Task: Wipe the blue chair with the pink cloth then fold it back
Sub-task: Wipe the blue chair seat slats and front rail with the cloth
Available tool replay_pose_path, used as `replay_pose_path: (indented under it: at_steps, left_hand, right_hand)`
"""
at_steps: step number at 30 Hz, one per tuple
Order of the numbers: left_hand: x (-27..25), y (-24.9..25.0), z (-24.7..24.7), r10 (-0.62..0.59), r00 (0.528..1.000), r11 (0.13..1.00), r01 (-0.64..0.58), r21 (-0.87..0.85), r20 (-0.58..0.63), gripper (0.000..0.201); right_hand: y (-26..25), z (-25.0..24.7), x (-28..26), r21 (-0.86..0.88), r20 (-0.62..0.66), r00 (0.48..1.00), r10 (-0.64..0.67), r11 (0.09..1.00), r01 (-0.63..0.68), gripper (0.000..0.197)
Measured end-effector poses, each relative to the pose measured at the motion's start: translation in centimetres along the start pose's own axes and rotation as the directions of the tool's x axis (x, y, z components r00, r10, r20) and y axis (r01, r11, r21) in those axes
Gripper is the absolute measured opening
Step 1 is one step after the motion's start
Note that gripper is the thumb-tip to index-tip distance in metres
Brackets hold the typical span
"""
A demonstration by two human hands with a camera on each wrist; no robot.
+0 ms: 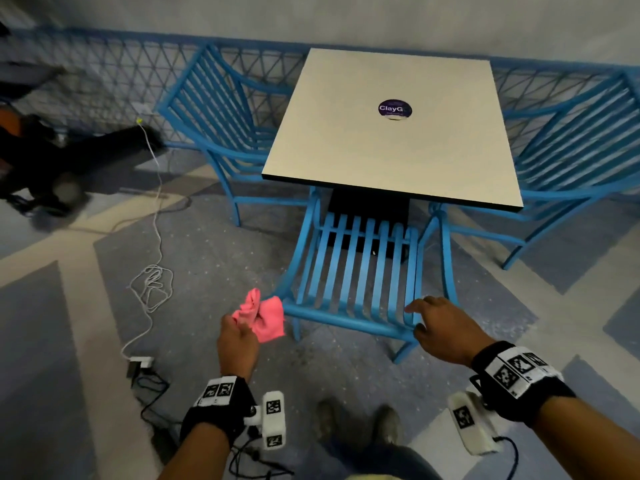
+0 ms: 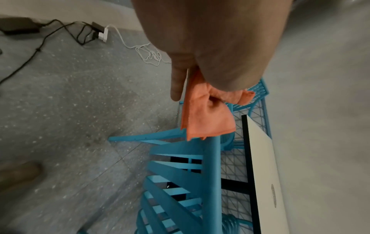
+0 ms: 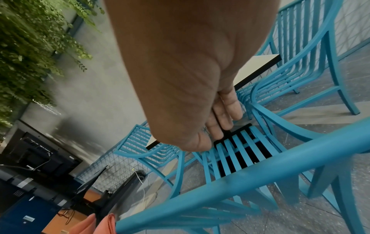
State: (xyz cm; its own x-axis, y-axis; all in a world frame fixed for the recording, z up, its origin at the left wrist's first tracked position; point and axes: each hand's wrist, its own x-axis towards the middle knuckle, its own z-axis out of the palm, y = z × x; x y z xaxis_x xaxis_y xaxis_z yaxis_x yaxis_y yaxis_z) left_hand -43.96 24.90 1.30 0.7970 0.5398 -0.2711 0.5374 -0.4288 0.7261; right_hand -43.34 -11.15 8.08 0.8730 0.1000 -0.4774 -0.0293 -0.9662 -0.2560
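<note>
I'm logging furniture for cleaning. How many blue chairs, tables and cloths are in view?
Blue chairs: 3, the near chair, the left chair, the right chair
Tables: 1, the table
Pink cloths: 1, the pink cloth, held by the left hand
Total: 5

both forearms are bare. each wrist wears a black band (image 1: 218, 407) with a white strip of square black-and-white markers. a white camera block (image 1: 273, 419) with the same markers hangs from each band, trailing thin black cables (image 1: 512, 455). grey shoes (image 1: 388, 427) show below.
</note>
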Motion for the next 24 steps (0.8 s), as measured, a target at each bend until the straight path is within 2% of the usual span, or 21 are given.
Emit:
replay_pose_path:
  at_steps: [3,6,8,11,15,17,20,22,24]
  left_hand:
    - [-1.2,-0.1,-2.8,0.001,0.993,1.0,-0.002,-0.009,-0.116,0.051]
    - [-0.1,-2.5,-4.1,-0.028,0.985,1.0,0.027,-0.011,-0.169,0.045]
    - [0.5,-3.4,-3.8,-0.04,0.992,0.999,0.039,-0.013,-0.123,0.032]
    - [0.5,-2.5,-1.2,-0.155,0.987,0.982,0.15,-0.111,-0.036,0.023]
    - [0.2,-0.6,3.4,-0.211,0.976,0.929,0.216,-0.3,0.052,0.028]
    - [0.0,-0.1,4.4,-0.278,0.96,0.897,0.276,-0.346,0.045,0.028]
    - [-0.7,0.1,5.4,-0.343,0.934,0.842,0.353,-0.408,0.099,0.032]
    - [-1.3,-0.2,6.4,-0.348,0.925,0.817,0.379,-0.434,0.152,0.032]
    - [-1.8,-0.6,7.4,-0.316,0.93,0.83,0.367,-0.419,0.189,0.032]
  right_hand:
    - [0.3,-0.1,-0.2,0.012,-0.014,1.0,0.003,1.0,-0.003,0.047]
    - [0.7,-0.2,-0.2,0.009,-0.005,1.0,0.004,1.0,-0.004,0.047]
    - [0.7,-0.2,-0.1,0.003,0.007,1.0,0.005,1.0,-0.005,0.047]
    - [0.3,-0.1,0.0,-0.001,0.018,1.0,-0.005,1.0,0.005,0.046]
    - [0.1,-0.2,-0.1,-0.001,0.011,1.0,-0.017,1.0,0.017,0.046]
    - [0.4,-0.3,-0.2,-0.002,0.005,1.0,-0.018,1.0,0.018,0.045]
    - [1.1,-0.5,-0.6,-0.006,0.001,1.0,-0.015,1.0,0.015,0.045]
    - [1.6,-0.6,-0.9,-0.005,0.003,1.0,-0.012,1.0,0.012,0.045]
    - [2.1,-0.6,-1.1,0.006,0.0,1.0,-0.01,1.0,0.01,0.046]
